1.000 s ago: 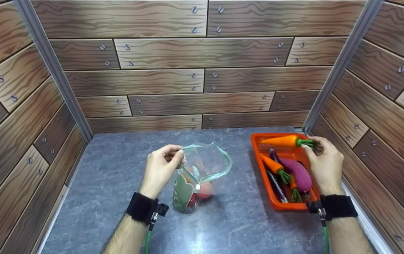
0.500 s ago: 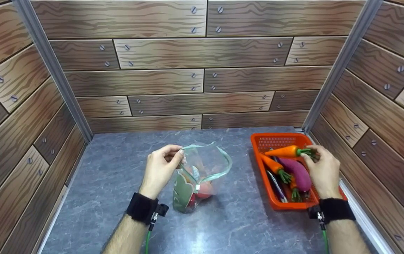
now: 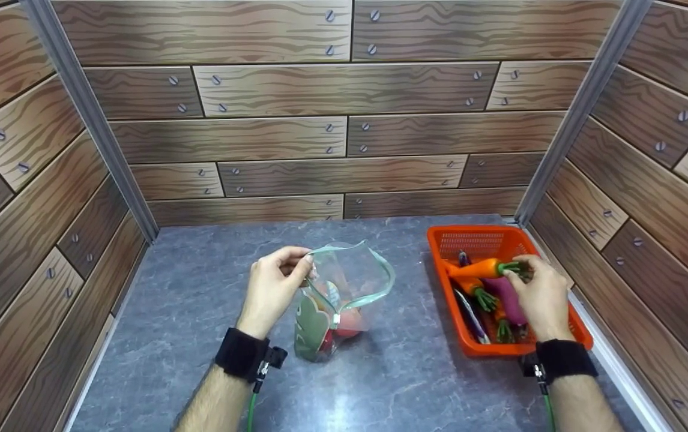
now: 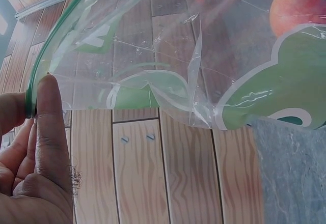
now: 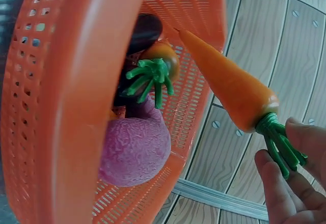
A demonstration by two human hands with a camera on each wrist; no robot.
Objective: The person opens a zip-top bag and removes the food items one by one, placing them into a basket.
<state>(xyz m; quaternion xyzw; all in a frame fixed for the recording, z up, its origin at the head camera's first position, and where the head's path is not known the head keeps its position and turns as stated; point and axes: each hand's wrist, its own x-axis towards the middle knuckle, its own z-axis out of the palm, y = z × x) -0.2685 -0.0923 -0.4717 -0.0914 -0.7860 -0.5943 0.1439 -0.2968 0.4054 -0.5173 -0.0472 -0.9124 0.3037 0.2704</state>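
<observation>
Carrot (image 3: 479,268) above the basket (image 3: 500,350): your right hand (image 3: 541,295) pinches its greens (image 5: 276,141); your left hand (image 3: 272,282) pinches the gaping bag (image 3: 310,329) at its rim (image 3: 389,278); table (image 3: 407,336) separates bag from basket.

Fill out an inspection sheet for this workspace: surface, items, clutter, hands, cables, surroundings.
Surface: grey marbled tabletop, bright reflection near the front.
Items: clear zip bag with green print, mouth open, reddish contents inside; orange basket holding carrots, a purple vegetable and slim dark vegetables; a lifted carrot above them.
Clutter: nothing seen.
Left hand: pinches the bag's rim.
Right hand: pinches the lifted carrot's green top.
Cables: one green cable at each wrist.
Surroundings: plank-patterned walls, metal corner posts.
</observation>
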